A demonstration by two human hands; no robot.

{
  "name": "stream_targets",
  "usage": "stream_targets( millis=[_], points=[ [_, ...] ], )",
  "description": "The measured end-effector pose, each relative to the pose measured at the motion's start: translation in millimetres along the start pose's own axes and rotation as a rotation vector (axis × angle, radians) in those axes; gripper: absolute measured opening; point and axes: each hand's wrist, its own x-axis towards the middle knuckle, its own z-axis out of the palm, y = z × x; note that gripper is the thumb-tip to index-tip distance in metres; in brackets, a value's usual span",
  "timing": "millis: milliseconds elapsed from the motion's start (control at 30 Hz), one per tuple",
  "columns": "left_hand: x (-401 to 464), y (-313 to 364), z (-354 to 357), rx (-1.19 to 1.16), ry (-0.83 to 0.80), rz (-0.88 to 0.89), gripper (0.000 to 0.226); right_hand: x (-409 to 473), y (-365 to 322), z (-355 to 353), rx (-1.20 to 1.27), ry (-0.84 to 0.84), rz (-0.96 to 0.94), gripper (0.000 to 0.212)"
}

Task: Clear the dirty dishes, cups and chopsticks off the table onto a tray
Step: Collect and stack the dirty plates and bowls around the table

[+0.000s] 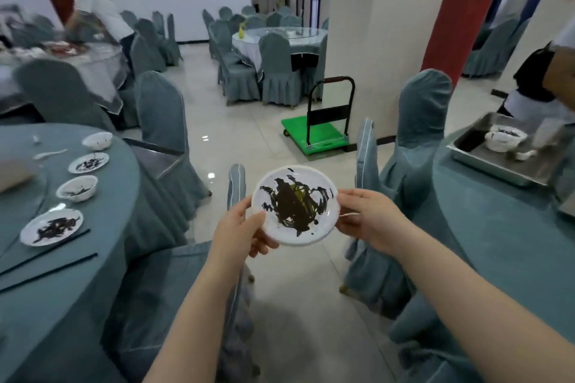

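Sauce-smeared plate is gripped level at opposite rims by left hand and right hand; steel tray lies ahead-right, nearer the right hand.

Head view looks forward and down, close above the aisle floor.

No legible text, label, brand, number or sign is visible anywhere in the head view. The dark marks on the white round plate are smears, not writing. The green flat platform trolley and the steel rectangular tray carry no readable markings.
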Motion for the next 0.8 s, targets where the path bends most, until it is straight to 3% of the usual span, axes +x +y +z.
stream_targets(
  millis=[133,500,800],
  points=[
    [36,2,-27,-0.062,0.181,-0.035,0.032,70,-20,21,-0.019,-0.111,0.033,0.018],
    [147,-14,-112,-0.245,0.617,0.031,0.027,235,-73,91,-0.17,-0.373,-0.123,0.015],
    [241,-22,-119,-0.239,0.77,-0.025,0.025,376,-88,94,-0.156,-0.425,-0.029,0.015]
  ],
)
